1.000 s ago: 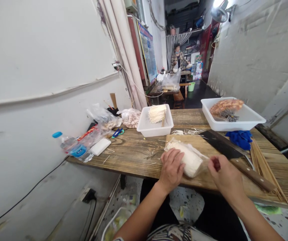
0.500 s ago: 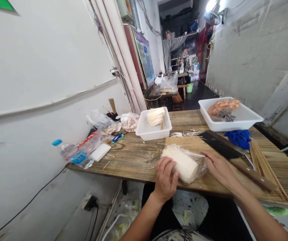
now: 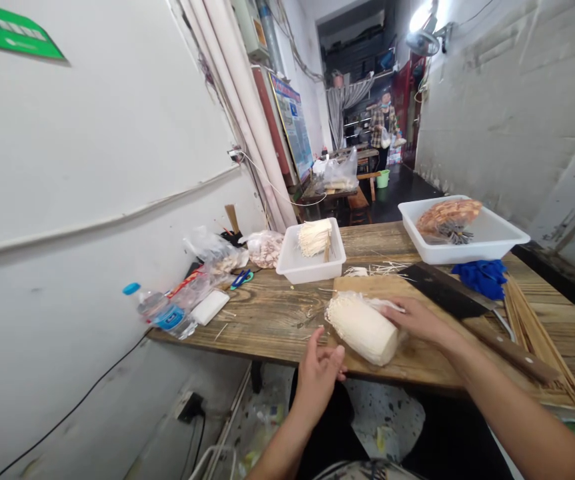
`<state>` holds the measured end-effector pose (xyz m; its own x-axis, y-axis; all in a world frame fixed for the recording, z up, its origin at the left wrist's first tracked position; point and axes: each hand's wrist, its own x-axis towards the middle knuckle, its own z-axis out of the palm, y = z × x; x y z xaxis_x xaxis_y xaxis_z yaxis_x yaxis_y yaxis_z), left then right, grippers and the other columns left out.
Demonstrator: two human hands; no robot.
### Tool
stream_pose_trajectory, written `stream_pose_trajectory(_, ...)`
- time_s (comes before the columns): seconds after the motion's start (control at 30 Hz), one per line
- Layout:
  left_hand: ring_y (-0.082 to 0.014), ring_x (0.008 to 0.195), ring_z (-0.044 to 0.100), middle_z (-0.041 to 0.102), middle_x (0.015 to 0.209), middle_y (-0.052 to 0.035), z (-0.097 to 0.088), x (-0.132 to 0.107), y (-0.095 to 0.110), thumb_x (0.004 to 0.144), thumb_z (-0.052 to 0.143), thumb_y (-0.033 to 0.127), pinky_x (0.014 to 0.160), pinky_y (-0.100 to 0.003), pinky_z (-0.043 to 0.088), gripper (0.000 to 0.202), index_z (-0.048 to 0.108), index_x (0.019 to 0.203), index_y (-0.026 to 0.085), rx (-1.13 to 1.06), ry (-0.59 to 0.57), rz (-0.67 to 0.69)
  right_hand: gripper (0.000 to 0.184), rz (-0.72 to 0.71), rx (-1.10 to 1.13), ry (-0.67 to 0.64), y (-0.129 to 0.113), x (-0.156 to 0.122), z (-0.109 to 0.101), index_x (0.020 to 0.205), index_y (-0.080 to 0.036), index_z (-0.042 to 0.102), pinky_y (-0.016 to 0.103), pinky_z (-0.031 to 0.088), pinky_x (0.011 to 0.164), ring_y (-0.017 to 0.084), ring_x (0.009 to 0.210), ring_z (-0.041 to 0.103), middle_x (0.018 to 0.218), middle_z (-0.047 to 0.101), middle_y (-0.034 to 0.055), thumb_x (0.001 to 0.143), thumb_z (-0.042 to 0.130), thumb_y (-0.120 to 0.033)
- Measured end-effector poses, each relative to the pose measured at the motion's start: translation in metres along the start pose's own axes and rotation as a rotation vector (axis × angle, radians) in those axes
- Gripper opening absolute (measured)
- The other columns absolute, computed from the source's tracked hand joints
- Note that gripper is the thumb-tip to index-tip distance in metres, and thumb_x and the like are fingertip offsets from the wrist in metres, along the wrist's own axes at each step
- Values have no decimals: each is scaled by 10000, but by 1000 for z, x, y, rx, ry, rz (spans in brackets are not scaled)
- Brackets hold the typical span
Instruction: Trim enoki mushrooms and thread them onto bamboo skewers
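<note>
A thick bundle of enoki mushrooms (image 3: pixel 362 330) lies on the wooden cutting board (image 3: pixel 350 285), its cut base toward me on the right. My right hand (image 3: pixel 410 319) pinches the clear plastic bag (image 3: pixel 378 304) at the upper side of the bundle. To the left of the mushrooms, my left hand (image 3: pixel 320 367) is open, fingers apart and curved, off the bundle or barely beside it. Behind my right hand a cleaver (image 3: pixel 447 292) rests across the board, with its wooden handle toward the right front.
Loose enoki strands (image 3: pixel 382 269) lie behind the board. A white tub (image 3: pixel 312 272) holds skewered enoki; another tub (image 3: pixel 497 233) holds skewered meat. Right are a blue cloth (image 3: pixel 480 277) and bamboo skewers (image 3: pixel 542 327). Left are a water bottle (image 3: pixel 167 317) and scissors (image 3: pixel 241 279). A person (image 3: pixel 383 127) stands far back.
My left hand has come off the mushrooms and opened. My right hand has drawn the plastic bag up and back, baring the bundle's base. The distant person has moved right.
</note>
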<state>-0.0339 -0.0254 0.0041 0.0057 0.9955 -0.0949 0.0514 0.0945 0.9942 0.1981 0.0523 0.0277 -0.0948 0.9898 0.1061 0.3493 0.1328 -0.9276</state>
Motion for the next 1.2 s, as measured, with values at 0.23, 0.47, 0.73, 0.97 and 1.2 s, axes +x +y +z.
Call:
stream_pose_trajectory(0.23, -199, 917, 653, 660, 1036, -112, 13, -4, 23, 659, 781, 551, 817, -328, 498, 776, 456, 1259, 181, -500, -226, -335, 474, 231, 517, -84, -12, -15, 9, 823, -150, 733, 418, 518, 849, 290, 919, 680, 936, 731, 154, 759, 546, -581)
stream_pose_trajectory(0.47, -252, 911, 672, 685, 1066, -145, 34, 10, 19, 658, 791, 523, 840, -391, 506, 679, 557, 1172, 147, -626, -166, -395, 377, 272, 755, -94, -33, -33, 14, 864, -185, 733, 452, 462, 981, 295, 1052, 640, 960, 730, 139, 757, 607, -524)
stream_pose_trajectory(0.73, -259, 1020, 655, 695, 1091, -140, 53, 50, 31, 731, 763, 370, 959, -392, 463, 588, 577, 1222, 106, -829, -440, -448, 202, 263, 858, -38, -46, -37, 3, 768, -209, 700, 311, 562, 661, 196, 737, 662, 869, 726, 75, 752, 671, -408)
stream_pose_trajectory(0.97, -270, 937, 676, 718, 975, -121, 51, 62, 31, 756, 700, 409, 886, -422, 488, 561, 569, 1212, 110, -885, -510, -665, 360, 228, 812, 66, -44, -47, -16, 967, -228, 706, 196, 489, 594, 98, 660, 580, 870, 698, -3, 649, 812, -359)
stream_pose_trajectory(1.2, -253, 898, 675, 708, 998, -115, 55, 70, 32, 775, 654, 453, 839, -399, 499, 580, 538, 1245, 133, -898, -503, -660, 365, 217, 676, 144, -28, -59, 0, 874, -159, 719, 218, 479, 641, 134, 734, 588, 810, 695, 26, 593, 866, -341)
